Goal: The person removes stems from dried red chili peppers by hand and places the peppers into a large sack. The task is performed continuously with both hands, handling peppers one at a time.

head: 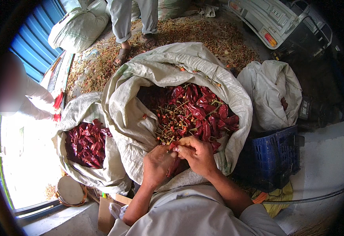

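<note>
A large white woven sack (pixel 120 118) stands before me with its rim rolled down. Inside lie dried red chili peppers (pixel 197 110) and many loose stems with orange-red caps (pixel 172 124). My left hand (pixel 159 162) and my right hand (pixel 198 155) meet over the sack's near side, fingertips pinching one red pepper (pixel 173 146) between them. More dark red pepper shows just below the fingers; whether it is the same piece I cannot tell. On the left, a smaller white sack (pixel 80 110) holds red pepper pods (pixel 90 144) with few stems visible.
A person in light trousers (pixel 120 20) stands beyond the sack, among scattered stems (pixel 195 32). Another person's sleeve (pixel 37 90) is at left. At right are a white sack (pixel 266 94), a blue plastic crate (pixel 273 156) and a vehicle's rear (pixel 272 17). A cardboard box (pixel 104 214) sits lower left.
</note>
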A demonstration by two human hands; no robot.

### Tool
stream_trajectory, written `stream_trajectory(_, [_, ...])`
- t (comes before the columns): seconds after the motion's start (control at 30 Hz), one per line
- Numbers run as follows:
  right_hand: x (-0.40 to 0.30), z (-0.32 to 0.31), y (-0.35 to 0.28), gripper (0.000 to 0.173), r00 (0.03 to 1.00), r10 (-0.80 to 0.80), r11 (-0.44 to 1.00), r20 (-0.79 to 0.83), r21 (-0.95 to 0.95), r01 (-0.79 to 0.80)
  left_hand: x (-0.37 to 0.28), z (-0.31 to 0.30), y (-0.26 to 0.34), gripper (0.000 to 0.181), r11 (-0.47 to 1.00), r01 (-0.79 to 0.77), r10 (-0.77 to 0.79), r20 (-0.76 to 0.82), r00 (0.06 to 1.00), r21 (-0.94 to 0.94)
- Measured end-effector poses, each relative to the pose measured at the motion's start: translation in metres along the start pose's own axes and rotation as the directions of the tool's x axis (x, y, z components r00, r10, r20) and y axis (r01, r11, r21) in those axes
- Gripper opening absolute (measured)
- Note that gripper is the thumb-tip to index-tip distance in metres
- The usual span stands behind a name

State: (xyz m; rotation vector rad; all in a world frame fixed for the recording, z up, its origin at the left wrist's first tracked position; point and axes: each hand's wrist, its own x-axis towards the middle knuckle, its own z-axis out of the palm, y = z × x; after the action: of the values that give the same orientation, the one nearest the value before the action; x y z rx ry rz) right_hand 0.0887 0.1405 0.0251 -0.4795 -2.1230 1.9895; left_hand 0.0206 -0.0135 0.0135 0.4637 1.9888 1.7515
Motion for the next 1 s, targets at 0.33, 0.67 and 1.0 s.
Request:
stream_trajectory(0.33, [-0.016,-0.005,0.016,0.015,0.840,-0.160,0.421,0.519,-0.733,0.533,-0.003,-0.015,-0.005,0.012,0.784,0.245,-0.349,-0.078,0.934,-0.571])
stream_trajectory(0.67, [0.008,-0.017,0.010,0.027,0.957,-0.268,0.822,0.115,-0.491,0.289,-0.007,-0.035,0.005,0.025,0.804,0.223,-0.365,-0.161,0.917,-0.552])
stream_trajectory(1.0, [0.001,-0.006,0.012,0.028,0.922,0.344,0.848,0.176,0.364,-0.385,-0.005,-0.032,0.004,0.036,0.946,-0.251,0.243,0.063,0.968,0.204])
